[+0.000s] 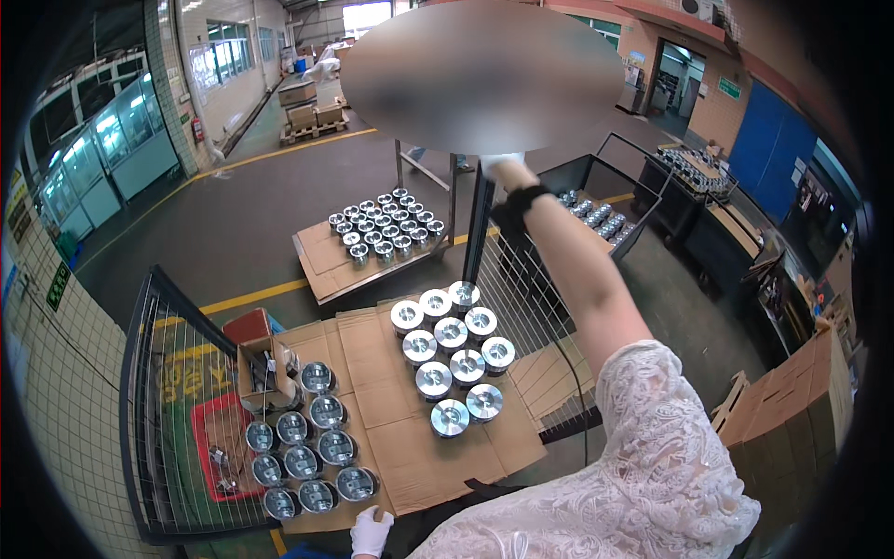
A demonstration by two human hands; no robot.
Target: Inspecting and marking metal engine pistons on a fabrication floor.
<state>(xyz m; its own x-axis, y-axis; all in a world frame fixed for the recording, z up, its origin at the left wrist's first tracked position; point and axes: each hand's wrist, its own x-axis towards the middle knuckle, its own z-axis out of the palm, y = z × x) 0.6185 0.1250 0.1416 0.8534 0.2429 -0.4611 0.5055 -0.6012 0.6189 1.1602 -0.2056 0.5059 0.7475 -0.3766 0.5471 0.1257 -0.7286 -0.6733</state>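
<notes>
My left hand (371, 533), in a white glove, is at the near edge of the cardboard. Its fingers look apart, and I see nothing in them. Just beyond it stands a group of shiny metal pistons (356, 484) in rows. To the right, more pistons (467, 366) stand on the cardboard sheet (396, 466), bright round crowns up. My right arm, in a white lace sleeve with a black wristband, stretches far forward above the mesh side. The white-gloved right hand (506, 166) is mostly lost in a blurred patch, so its fingers and anything held are hidden.
Beyond the mesh-sided cart (149, 391), another cart (317, 261) carries rows of pistons. A dark cart (596, 177) with pistons stands at the right. An open cardboard box (265, 373) and a red tray (219, 447) are at the left; stacked cartons (787, 410) are at the right.
</notes>
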